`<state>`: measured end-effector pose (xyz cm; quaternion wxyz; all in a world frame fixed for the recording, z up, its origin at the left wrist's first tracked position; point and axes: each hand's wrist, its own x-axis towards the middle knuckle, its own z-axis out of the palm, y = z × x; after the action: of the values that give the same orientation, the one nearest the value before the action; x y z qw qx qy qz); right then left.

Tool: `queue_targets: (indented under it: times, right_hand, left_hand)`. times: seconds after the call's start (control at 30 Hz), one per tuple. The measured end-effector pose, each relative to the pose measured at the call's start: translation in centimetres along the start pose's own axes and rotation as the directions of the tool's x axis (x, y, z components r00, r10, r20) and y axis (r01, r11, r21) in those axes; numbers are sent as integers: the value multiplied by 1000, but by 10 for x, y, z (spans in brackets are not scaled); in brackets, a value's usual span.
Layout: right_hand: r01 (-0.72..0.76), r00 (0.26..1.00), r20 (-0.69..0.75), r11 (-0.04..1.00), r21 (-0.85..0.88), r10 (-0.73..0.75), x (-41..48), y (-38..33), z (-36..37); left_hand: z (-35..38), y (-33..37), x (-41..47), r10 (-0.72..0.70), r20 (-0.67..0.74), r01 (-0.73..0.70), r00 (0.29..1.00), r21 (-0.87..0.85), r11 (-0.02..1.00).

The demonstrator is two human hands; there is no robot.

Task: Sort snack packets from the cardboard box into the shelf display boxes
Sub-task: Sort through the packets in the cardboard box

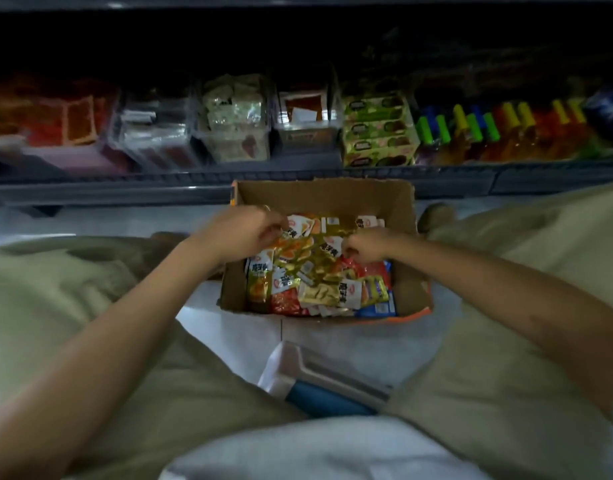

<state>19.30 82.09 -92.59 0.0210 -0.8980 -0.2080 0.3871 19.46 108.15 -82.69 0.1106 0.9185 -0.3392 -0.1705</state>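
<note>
Picking stage: left hand (242, 233) and right hand (365, 245) each pinch snack packets (319, 275) inside the near cardboard box (319, 188), with lifting them to matching far shelf display boxes (235, 133) likely next.

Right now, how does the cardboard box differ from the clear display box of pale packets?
The cardboard box is brown and opaque, on the floor; the clear display box is see-through, on the shelf. The cardboard box holds mixed gold, red and blue packets; the display box holds only pale packets. Both hold packets.
</note>
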Motion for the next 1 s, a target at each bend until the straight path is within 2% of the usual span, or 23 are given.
queue_targets:
  times: [0.1,0.2,0.23,0.37,0.5,0.57,0.63,0.67,0.73,0.8,0.83,0.9,1.0]
  right_hand:
    - [-164,977,184,940,301,111,23,-7,31]
    - [-331,942,263,714,617,210,33,-15,50]
    - [-341,940,257,635,693,224,37,-18,55]
    - [-264,953,157,455,851,259,54,-42,66]
    - [-216,863,195,-7,976,465,61,-60,68]
    - [-173,811,211,-122,977,546,61,-61,67]
    - [-135,725,204,-154,979,657,60,-60,63]
    - [-121,693,184,-138,983,697,57,-63,57]
    - [-83,672,82,-35,996,736,48,-73,44]
    - [-19,711,-51,91,996,702,38,-85,32]
    - [36,751,-106,120,992,652,30,-92,24]
    - [170,830,-218,138,976,514,14,-102,6]
    - [291,889,-329,163,943,317,-9,-110,-14]
  left_hand:
    - [9,-3,-9,-22,-18,22,1000,-12,1000]
    - [19,-12,-14,-42,-8,42,999,3,999]
    - [22,-15,-15,-53,1,53,999,1,999]
    - [30,-26,-16,-86,22,87,996,-31,996]
    - [35,-33,-20,-105,66,110,992,-70,992]
    - [37,-31,-20,-103,69,108,992,-72,992]
    - [40,-29,-20,-122,68,127,990,-74,989]
    - [42,-29,-19,-133,71,138,989,-77,987]
    - [49,-29,-18,-151,84,159,985,-91,983]
    - [57,-26,-16,-172,141,191,975,-133,973]
    - [60,-24,-16,-180,174,212,968,-184,960]
    - [62,-17,-15,-188,220,259,957,-363,895]
    - [61,-4,-12,-228,225,319,947,-598,736]
